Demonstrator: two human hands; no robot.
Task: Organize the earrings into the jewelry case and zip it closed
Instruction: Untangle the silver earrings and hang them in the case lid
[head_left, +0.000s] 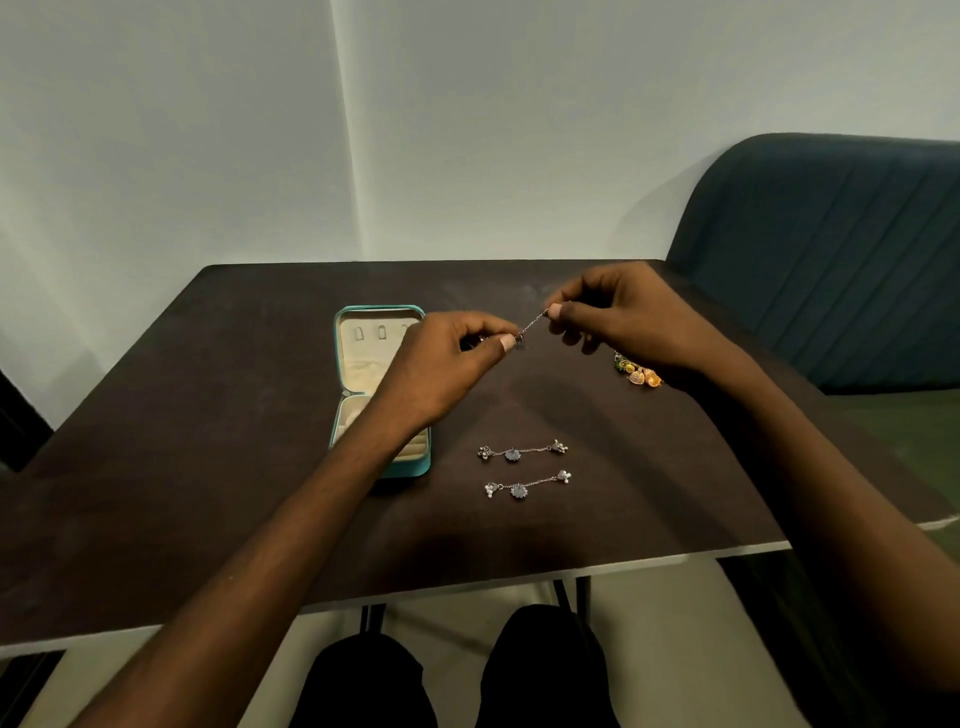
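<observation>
Your left hand (451, 358) and right hand (618, 312) are both raised above the dark table (208, 467). Each hand pinches one end of a thin silver chain earring (532, 325) between thumb and forefinger, so the chain is stretched taut between them, its right end slightly higher. The remaining fingers of both hands are curled inward.

The teal jewelry case (379, 389) lies open on the table at 9 o'clock from the held earring, lid toward the far edge, cream lining exposed. Your left wrist covers part of its near compartment.

Two more silver chain earrings lie flat at 6 o'clock from your hands, parallel and close together: the far one (522, 451) and the near one (527, 484).

An orange and green bead cluster (636, 371) rests at 4 o'clock from the held earring, partly hidden under your right wrist.

A dark teal chair (831, 249) stands beyond the table at 2 o'clock.
</observation>
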